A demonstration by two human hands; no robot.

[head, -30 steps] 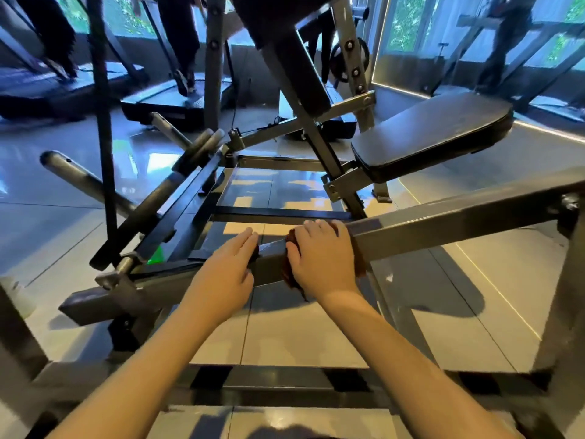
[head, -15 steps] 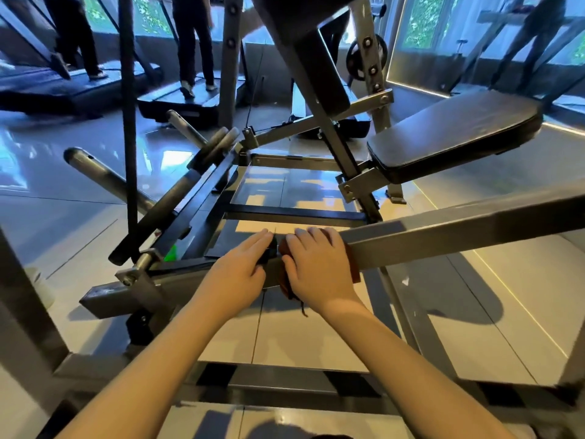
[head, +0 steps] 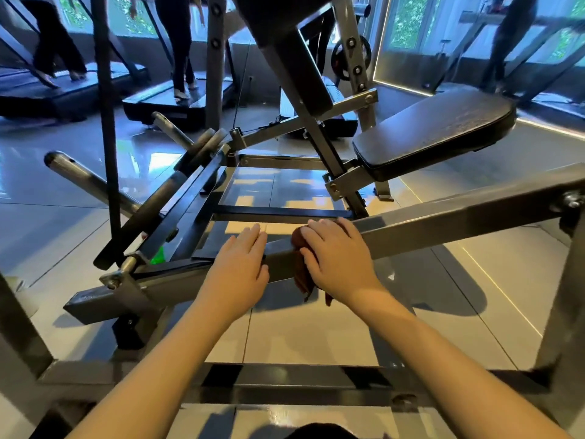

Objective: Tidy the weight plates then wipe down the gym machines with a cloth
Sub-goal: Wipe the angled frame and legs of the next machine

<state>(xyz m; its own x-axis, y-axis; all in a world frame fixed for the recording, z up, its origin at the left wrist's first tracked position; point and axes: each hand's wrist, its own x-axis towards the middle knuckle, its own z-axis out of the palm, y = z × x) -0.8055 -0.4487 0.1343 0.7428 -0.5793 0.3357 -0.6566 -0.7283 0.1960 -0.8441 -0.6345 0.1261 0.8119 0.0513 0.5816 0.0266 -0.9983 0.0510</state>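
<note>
Head view: at the middle of the frame the right-hand grip (head: pixel 340 261) lies over a dark red-brown cloth (head: pixel 302 277), fingers curved across the top edge of a long grey square-section steel bar (head: pixel 459 221) and thumb on the bar's near face, so the grip is clamped on the cloth against the metal. The cloth is bunched under the palm. A wad of it shows past the knuckles on the left, and crumpled ends hang below the bar beside the wrist. Just left of it, apart from the cloth, the left-hand grip (head: pixel 235 264) rests flat on the same bar with fingers straight and together, holding nothing. The bar slopes from the right edge down toward the lower left. Above it, right of centre, sits a black padded seat (head: pixel 437 131). Glossy pale floor tiles (head: pixel 300 331) show beneath the frame.
</note>
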